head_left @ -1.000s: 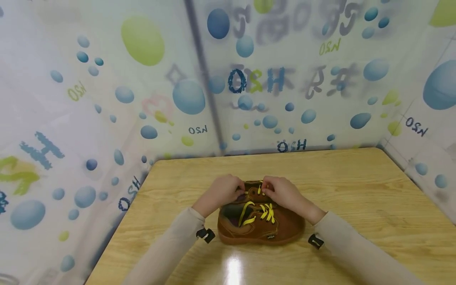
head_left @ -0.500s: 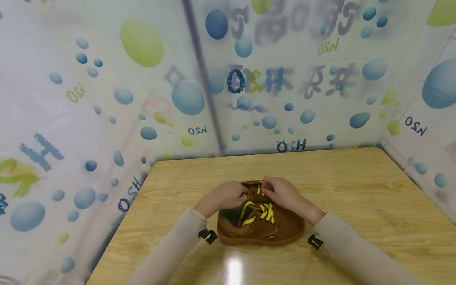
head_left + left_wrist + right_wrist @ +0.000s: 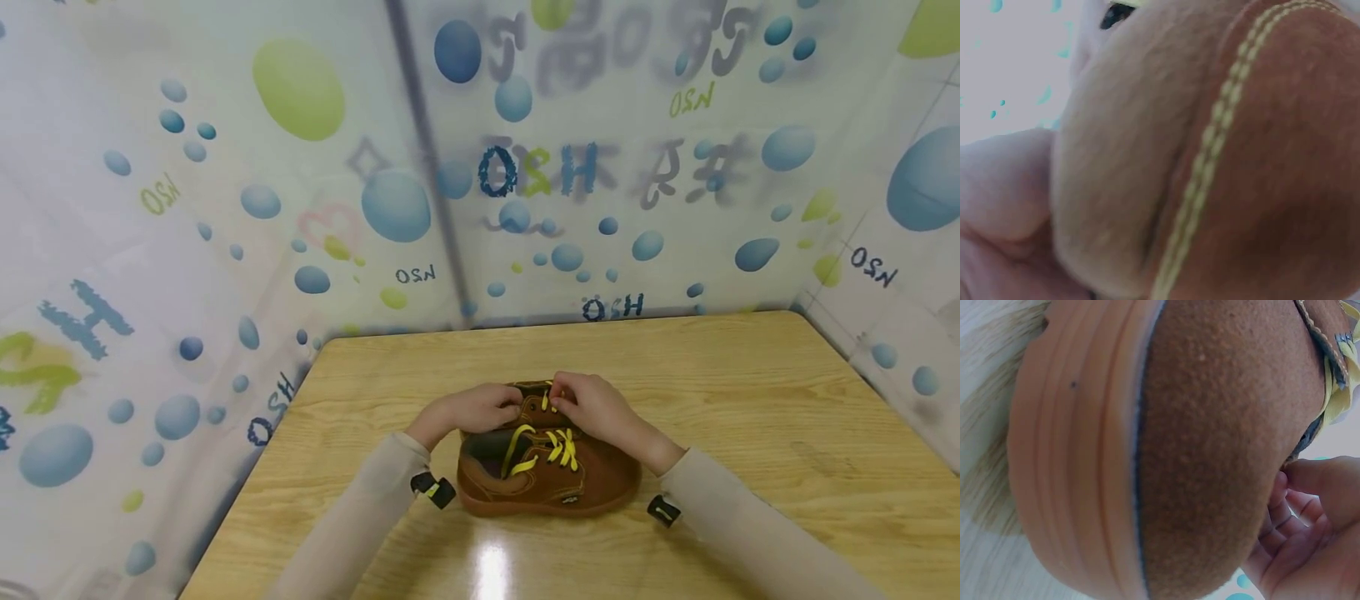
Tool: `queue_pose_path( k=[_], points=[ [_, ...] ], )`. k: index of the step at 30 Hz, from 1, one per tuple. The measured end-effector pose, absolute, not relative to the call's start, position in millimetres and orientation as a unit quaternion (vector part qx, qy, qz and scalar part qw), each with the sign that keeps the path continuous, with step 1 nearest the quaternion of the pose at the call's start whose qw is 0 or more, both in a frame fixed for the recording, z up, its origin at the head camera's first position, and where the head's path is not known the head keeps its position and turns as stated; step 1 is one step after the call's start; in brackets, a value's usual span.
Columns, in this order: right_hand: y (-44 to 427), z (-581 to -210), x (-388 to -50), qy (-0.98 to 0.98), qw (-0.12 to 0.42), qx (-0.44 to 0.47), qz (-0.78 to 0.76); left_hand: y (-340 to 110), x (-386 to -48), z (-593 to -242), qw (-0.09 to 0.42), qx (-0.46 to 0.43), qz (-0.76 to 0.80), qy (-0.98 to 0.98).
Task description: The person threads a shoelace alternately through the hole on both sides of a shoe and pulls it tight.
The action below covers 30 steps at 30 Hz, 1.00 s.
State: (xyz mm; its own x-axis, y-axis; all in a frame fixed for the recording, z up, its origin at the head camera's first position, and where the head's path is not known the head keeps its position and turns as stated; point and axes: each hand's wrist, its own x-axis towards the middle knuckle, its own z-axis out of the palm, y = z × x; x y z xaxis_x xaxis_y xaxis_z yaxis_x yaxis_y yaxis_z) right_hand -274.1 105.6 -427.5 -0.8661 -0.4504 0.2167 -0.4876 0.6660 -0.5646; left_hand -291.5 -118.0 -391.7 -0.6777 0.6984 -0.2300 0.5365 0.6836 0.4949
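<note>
Two brown suede shoes with yellow laces lie side by side in the head view. The near shoe [image 3: 607,475] has its toe to the right, a loose lace end [image 3: 525,465] over its opening. Behind it the far shoe [image 3: 538,410] is partly hidden by both hands. My left hand [image 3: 480,407] is bent over the far shoe's collar, fingertips turned in; whether it holds a lace is hidden. My right hand [image 3: 600,407] pinches the yellow shoelace [image 3: 546,402] of the far shoe between thumb and finger. The right wrist view shows this right hand [image 3: 1316,531] beyond a shoe's toe.
The shoes stand on a light wooden table [image 3: 720,367], whose back edge meets a white curtain [image 3: 360,283] printed with blue and green drops. Black bands [image 3: 433,490] circle both sleeves. A light glare lies on the table before the shoes.
My left hand has moved lower and slightly right over the far shoe's collar, with its wrist turned. My right hand stays in place at the lace. Both shoes have kept their places.
</note>
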Motion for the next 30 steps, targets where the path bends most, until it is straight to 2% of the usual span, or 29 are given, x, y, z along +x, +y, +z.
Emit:
queue_pose_path(
  k=[8, 11, 15, 21, 30],
  points=[
    [104, -428, -273, -0.910, 0.036, 0.259, 0.321, -104, -285, -409, 0.030, 0.269, 0.113, 0.956],
    [104, -428, -273, -0.910, 0.036, 0.259, 0.323, -101, -282, -411, -0.009, 0.258, 0.094, 0.962],
    [105, -427, -273, -0.910, 0.034, 0.258, 0.324, -102, -283, -412, -0.044, 0.294, 0.087, 0.951],
    [106, -428, -274, -0.909, 0.035, 0.260, 0.322, -103, -289, -411, -0.029, 0.334, 0.057, 0.940],
    [106, -429, -275, -0.910, 0.034, 0.260, 0.322, -102, -291, -413, 0.023, 0.318, 0.064, 0.946]
  ],
)
